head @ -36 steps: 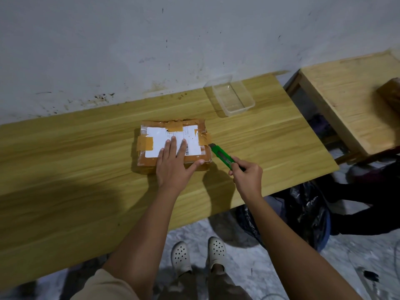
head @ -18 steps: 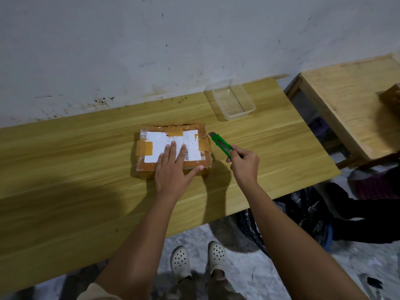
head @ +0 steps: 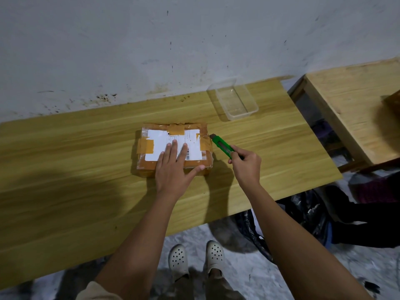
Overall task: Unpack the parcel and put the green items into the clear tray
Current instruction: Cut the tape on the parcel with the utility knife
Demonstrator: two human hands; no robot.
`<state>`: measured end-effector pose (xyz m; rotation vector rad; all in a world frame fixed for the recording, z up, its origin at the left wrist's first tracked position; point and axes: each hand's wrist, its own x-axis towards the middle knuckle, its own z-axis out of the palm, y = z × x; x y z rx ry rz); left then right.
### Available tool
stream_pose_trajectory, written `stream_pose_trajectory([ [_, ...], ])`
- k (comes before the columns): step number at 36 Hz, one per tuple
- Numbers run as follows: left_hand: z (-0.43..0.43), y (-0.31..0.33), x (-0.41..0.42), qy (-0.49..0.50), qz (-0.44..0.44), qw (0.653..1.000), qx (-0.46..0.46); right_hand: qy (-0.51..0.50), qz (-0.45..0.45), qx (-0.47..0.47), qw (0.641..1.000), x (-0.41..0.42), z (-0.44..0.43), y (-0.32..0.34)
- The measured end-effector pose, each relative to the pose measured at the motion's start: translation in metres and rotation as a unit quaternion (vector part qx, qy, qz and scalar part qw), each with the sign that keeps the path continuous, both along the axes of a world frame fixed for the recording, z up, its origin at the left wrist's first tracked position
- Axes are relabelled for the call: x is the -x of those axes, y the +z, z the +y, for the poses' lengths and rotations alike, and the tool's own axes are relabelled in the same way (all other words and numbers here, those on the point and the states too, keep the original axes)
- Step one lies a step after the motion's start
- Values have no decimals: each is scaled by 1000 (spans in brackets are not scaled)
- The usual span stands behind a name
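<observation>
— Pressing flat on the taped parcel (head: 173,146): left hand (head: 174,167), fingers (head: 175,146) spread over the white shipping label (head: 173,144), thumb out along the near edge. Right hand (head: 245,164) curled tight around the green utility knife (head: 223,146), tip touching the parcel's right side near the far corner. Parcel sealed, at mid-table; clear tray (head: 234,100) empty, near the far right corner by the wall, well apart from the parcel.

— Risks?

— Blade slipping off glossy tape toward the left thumb, close to the cut line. Cutting too deep, likely scoring whatever lies inside. Parcel skidding on the smooth top if the pressing hand eases off. Green contents not visible; cannot tell what is inside.

— Surface and room?

— Light wooden table (head: 75,169), bare apart from parcel and tray, heavily shadowed on the near left. Stained, scuffed white wall (head: 151,50) behind. Second wooden table (head: 357,105) to the right. Black plastic bag (head: 303,213) on a mottled grey floor (head: 249,278); white perforated clogs (head: 194,259) below.
</observation>
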<state>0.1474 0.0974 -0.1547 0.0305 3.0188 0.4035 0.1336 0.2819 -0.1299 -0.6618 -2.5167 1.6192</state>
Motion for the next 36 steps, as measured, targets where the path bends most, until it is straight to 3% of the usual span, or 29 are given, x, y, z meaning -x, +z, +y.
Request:
stream_pose_trajectory([
  [20, 2, 3, 1, 10, -3, 1000, -22, 4, 23, -22, 999, -2, -5, -3],
  [36, 3, 1, 3, 10, -4, 1000, -6, -6, 14, 22, 1000, -9, -9, -7],
])
